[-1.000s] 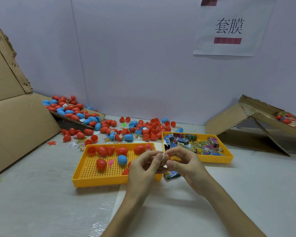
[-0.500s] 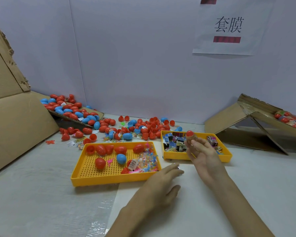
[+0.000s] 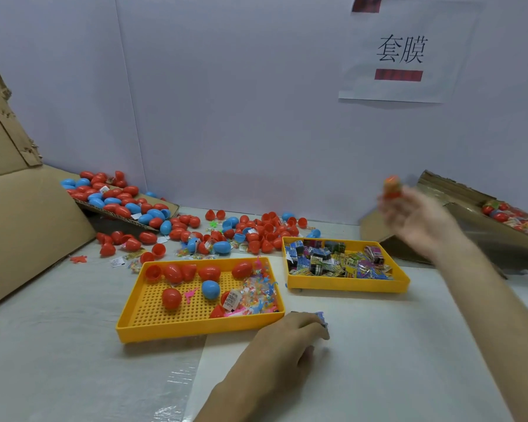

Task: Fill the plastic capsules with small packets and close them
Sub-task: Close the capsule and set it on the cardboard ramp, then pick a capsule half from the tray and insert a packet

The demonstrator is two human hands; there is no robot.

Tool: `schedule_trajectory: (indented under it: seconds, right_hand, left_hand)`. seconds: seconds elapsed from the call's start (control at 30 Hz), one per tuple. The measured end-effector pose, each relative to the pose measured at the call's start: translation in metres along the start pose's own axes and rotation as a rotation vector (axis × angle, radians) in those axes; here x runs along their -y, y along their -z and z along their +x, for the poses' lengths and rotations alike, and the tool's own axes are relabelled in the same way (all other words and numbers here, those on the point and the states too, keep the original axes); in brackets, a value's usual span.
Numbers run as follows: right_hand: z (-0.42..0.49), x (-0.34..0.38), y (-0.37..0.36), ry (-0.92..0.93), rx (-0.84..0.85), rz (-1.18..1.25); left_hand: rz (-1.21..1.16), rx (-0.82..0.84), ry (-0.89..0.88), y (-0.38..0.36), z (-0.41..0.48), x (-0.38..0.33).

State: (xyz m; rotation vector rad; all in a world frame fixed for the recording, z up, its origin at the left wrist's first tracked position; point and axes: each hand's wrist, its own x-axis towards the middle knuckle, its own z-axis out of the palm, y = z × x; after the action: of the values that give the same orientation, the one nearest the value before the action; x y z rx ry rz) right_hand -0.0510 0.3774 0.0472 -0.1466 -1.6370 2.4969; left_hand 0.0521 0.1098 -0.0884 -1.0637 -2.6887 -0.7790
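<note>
Right hand [image 3: 418, 220]: We see it raised and blurred over the desk's right side, grasping a red capsule [image 3: 392, 187] at its fingertips, near the cardboard box [image 3: 457, 196] at the right edge where finished capsules lie.
Left hand [image 3: 287, 339]: Low towards the desk's near edge, its fingers curled over a packet [image 3: 322, 317] that lies just off the near right corner of the left tray [image 3: 195, 332].
Supplies: More packets fill the right tray [image 3: 348, 285]; loose capsules are heaped in a pile [image 3: 256, 229] along the far edge.
Risk: We judge the capsule could miss the box or bounce out if it is let go at this speed, and it could pop open on landing if its halves are not fully pressed home. The packet could slide away under the fingers, since the desk's film looks slick.
Change: Half a second ago the right hand held the capsule over the right tray; it has since swung towards the box. The left hand, then flat and reaching, has reached the packet.
</note>
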Motion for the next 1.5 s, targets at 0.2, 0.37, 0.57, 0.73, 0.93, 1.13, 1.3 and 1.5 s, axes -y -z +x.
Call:
schedule_trajectory:
  seconds: [0.2,0.37,0.57,0.73,0.93,1.13,1.3,1.5]
  right_hand:
    - [0.017,0.004,0.012,0.093,-0.325,-0.117]
    - [-0.038,-0.085,-0.009,0.100,0.127,-0.487]
    - [-0.069,-0.140,-0.020,0.153,0.446,-0.898]
    - [-0.075,-0.137,-0.018,0.088,0.548,-0.962]
    - [-0.076,-0.134,-0.015,0.069,0.581,-0.967]
    - [-0.075,-0.135,-0.018,0.155,0.555,-0.925]
    - [-0.075,-0.138,-0.018,0.197,0.472,-0.983]
    - [-0.074,-0.140,-0.016,0.132,0.446,-1.004]
  left_hand:
    - [0.088,0.024,0.042,-0.007,0.002,-0.003]
    - [0.050,0.005,0.047,-0.008,0.001,-0.002]
    - [0.020,-0.025,0.139,-0.003,0.004,-0.007]
    - [-0.003,-0.064,0.201,-0.002,0.002,-0.011]
    - [-0.013,-0.129,0.248,0.000,0.003,-0.010]
    - [0.015,-0.141,0.274,-0.005,0.006,-0.006]
    - [-0.035,-0.184,0.221,-0.007,0.005,-0.002]
    - [-0.024,-0.162,0.246,-0.010,0.007,0.001]
